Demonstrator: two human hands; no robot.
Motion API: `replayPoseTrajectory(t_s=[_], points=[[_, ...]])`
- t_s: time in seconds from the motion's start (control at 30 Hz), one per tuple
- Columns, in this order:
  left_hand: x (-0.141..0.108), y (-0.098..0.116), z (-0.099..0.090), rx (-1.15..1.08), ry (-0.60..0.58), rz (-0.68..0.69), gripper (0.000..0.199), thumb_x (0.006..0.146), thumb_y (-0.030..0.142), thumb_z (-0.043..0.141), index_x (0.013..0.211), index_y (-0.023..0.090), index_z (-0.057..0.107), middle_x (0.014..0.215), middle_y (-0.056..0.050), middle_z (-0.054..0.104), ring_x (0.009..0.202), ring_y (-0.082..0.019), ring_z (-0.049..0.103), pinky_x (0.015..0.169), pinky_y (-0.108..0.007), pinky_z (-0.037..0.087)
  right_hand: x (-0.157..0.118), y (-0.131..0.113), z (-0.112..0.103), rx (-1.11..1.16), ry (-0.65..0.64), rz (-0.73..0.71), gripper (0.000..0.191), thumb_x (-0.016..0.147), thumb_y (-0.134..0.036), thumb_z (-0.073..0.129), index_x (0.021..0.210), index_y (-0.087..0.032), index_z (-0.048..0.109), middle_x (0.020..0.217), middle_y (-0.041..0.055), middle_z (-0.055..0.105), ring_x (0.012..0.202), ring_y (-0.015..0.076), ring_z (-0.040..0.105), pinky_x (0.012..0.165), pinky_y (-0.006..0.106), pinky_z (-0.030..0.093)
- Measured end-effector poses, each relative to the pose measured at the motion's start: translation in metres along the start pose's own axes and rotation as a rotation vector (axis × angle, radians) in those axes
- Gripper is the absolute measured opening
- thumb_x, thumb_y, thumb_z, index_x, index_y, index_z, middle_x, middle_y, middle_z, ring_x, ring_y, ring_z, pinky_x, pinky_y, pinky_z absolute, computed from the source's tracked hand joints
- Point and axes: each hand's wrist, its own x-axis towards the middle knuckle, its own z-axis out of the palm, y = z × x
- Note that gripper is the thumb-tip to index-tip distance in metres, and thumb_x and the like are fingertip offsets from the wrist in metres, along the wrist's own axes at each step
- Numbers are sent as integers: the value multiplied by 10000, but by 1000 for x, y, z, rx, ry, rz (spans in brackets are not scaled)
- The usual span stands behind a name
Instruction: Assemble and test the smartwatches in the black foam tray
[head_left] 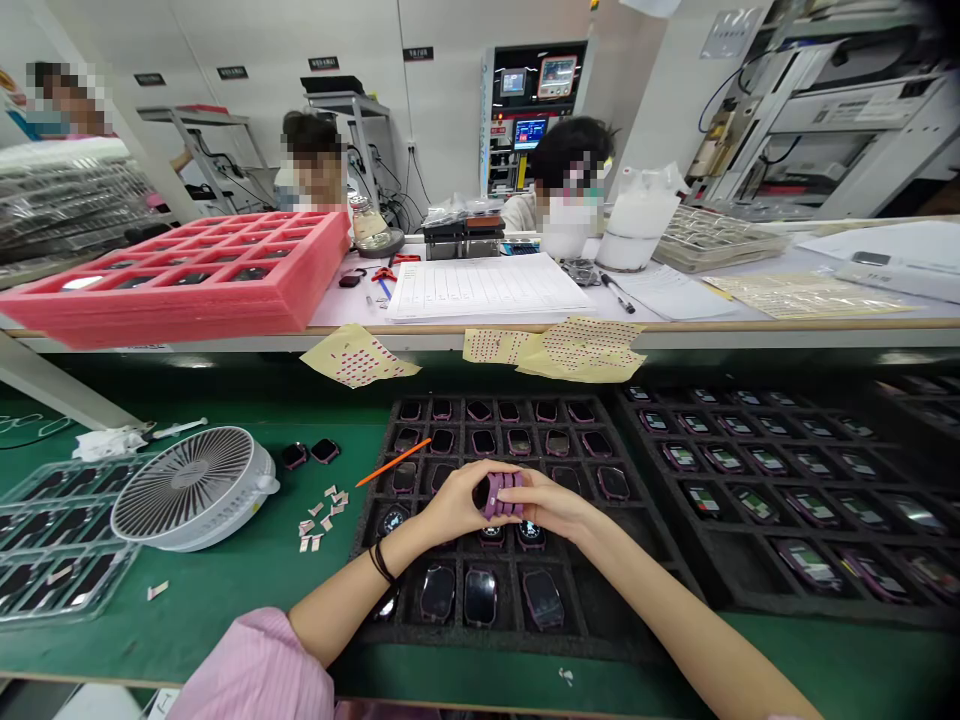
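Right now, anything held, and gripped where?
Yes: a stack of purple-framed watches, between both hands. Left hand cups around it; right hand has fingers on its purple side edges.

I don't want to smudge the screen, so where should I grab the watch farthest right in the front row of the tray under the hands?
Probably by its two long side edges, from straight above. The smartwatch lies screen up in a pocket of the black foam tray, so walls would hinder coming in sideways, and pinching the edges should spare the flat screen.
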Motion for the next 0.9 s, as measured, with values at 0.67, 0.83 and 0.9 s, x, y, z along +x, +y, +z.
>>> replayPoseTrajectory(t_s=[0.67, 0.83, 0.9], points=[[9, -11, -3, -592, 314, -544, 526, 593, 394, 800, 979, 196, 502, 637, 105, 411, 369, 2, 291, 340, -133, 199, 10, 0, -14, 127, 196, -181, 393, 498, -246, 855, 841, -122, 708, 805, 76, 725, 794, 205, 687, 890, 390, 499], [13, -5, -3, -999, 228, -632, 491, 634, 382, 767, 1021, 189, 536, 698, 60, 429, 448, -6, 311, 377, -129, 151, 15, 3, -13, 138, 187, -183, 417, 495, -235, 863, 855, -108, 695, 789, 85, 720, 849, 234, 688, 910, 424, 479], [12, -3, -4, -1101, 210, -601, 451, 662, 353, 746, 1036, 185, 557, 733, 36, 463, 463, -17, 332, 380, -136, 184, 16, 3, -11, 144, 192, -189, 451, 464, -232, 877, 853, -105, 688, 763, 75, 714, 834, 232, 688, 899, 431, 478]])
